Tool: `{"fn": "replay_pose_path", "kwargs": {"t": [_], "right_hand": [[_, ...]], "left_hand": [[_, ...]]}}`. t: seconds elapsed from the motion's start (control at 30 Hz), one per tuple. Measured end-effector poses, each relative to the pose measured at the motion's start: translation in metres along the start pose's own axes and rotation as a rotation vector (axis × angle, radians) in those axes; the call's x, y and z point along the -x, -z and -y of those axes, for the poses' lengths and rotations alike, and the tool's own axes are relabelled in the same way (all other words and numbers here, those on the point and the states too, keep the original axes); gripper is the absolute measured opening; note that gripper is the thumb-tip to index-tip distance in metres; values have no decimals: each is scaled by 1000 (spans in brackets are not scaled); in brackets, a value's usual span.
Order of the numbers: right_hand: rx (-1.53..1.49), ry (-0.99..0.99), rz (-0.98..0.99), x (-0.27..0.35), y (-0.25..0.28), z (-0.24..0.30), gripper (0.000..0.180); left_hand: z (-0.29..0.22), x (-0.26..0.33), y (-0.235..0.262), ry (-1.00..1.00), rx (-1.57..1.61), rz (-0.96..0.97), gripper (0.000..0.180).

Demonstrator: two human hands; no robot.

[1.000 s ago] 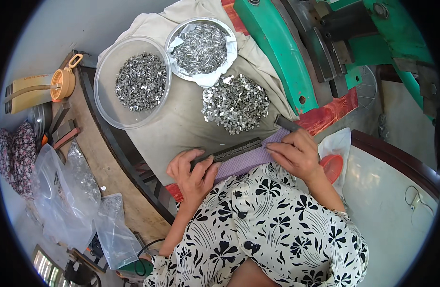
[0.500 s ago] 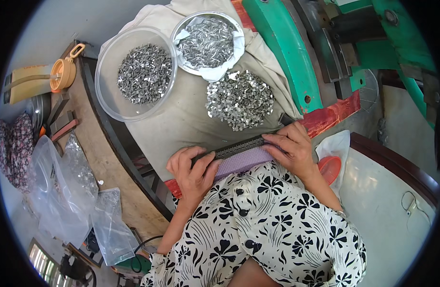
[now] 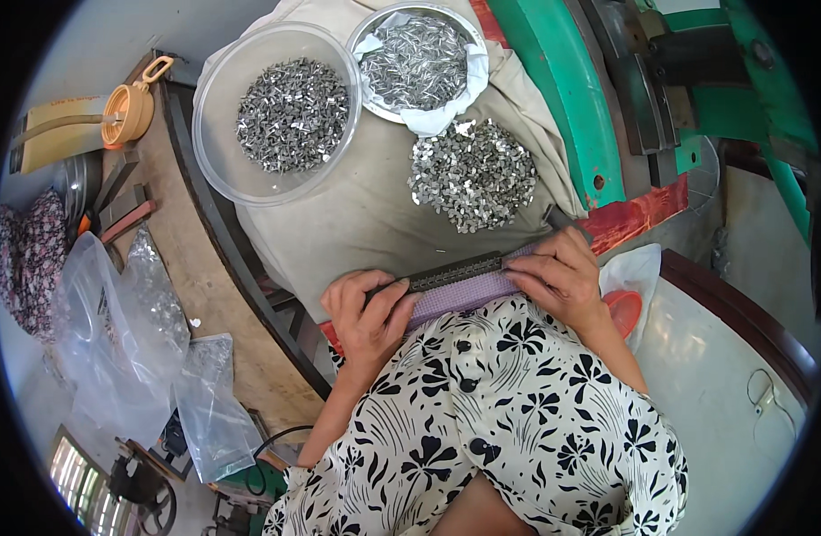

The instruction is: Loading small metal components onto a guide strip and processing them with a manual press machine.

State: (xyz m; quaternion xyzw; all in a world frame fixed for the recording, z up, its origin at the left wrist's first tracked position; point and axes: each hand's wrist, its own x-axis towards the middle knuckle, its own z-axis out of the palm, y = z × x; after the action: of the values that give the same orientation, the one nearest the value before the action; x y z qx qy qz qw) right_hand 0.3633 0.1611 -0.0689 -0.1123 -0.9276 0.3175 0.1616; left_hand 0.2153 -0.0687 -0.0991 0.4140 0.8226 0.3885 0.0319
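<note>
A long, dark slotted bar (image 3: 455,272) with a row of small notches lies across my lap on a purple checked cloth (image 3: 455,297). My left hand (image 3: 366,314) grips its left end, thumb and fingers closed around it. At the opposite end, the fingertips of my right hand (image 3: 564,279) are pinched against the bar; their exact contact is partly hidden. Just beyond the bar, a heap of small, shiny flat metal pieces (image 3: 473,174) rests on the beige cloth (image 3: 339,232).
A clear plastic tub (image 3: 199,147) of short metal pieces and a lined metal bowl (image 3: 479,45) of thin silvery pins stand at the back. A green machine (image 3: 562,98) rises on the right. Plastic bags (image 3: 116,348) lie at left, near an orange lid (image 3: 129,116).
The whole view has shifted, with the tub, bowl and heap now further right and higher. My right fingers sit slightly further out at the bar's end; my left hand keeps its hold.
</note>
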Motion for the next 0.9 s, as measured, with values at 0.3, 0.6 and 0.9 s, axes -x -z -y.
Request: {"fn": "replay_pose_path", "kwargs": {"t": [0.3,0.6,0.9], "right_hand": [[99,100,42,-4,5,7,25],[151,121,77,-7,6,8,24],[140,96,73,-9,6,10,23]], "left_hand": [[0,3,-1,39,10,-2,30],[1,2,-1,-13,-3,-7,33],[0,2,0,33,14,8,30]]}}
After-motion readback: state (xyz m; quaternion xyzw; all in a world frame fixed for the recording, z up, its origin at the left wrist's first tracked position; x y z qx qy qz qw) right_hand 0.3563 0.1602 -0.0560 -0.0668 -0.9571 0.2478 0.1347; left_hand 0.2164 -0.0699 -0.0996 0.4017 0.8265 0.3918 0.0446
